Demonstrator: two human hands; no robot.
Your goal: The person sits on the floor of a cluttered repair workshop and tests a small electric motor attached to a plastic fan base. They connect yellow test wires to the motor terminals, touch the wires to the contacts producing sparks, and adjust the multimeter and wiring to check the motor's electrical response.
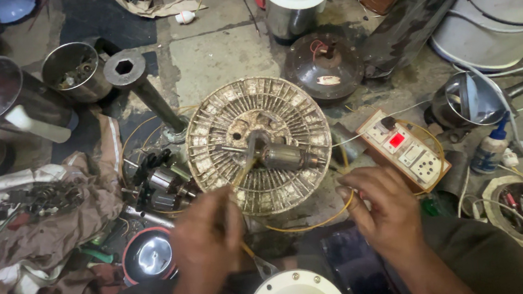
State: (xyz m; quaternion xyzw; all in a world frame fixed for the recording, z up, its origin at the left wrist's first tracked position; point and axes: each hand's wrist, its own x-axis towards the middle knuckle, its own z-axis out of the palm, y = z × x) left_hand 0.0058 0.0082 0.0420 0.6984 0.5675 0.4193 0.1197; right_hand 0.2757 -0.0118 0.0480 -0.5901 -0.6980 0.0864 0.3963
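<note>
A round slotted fan stator [260,146] lies flat on the floor in front of me, with a small motor armature [282,156] resting across its middle. My left hand [206,239] grips a thin metal tool [245,162] whose tip reaches in toward the stator's centre. My right hand [383,204] is at the stator's lower right edge, fingers curled around a yellow wire [308,225] that loops under the rim.
A switch board with a lit red indicator [403,148] sits to the right. A brown motor cover [323,66], steel cups [78,71], a socket wrench [138,82], rags [50,226], another armature [162,183], a white cap [295,292] and a glue bottle [490,147] surround the stator.
</note>
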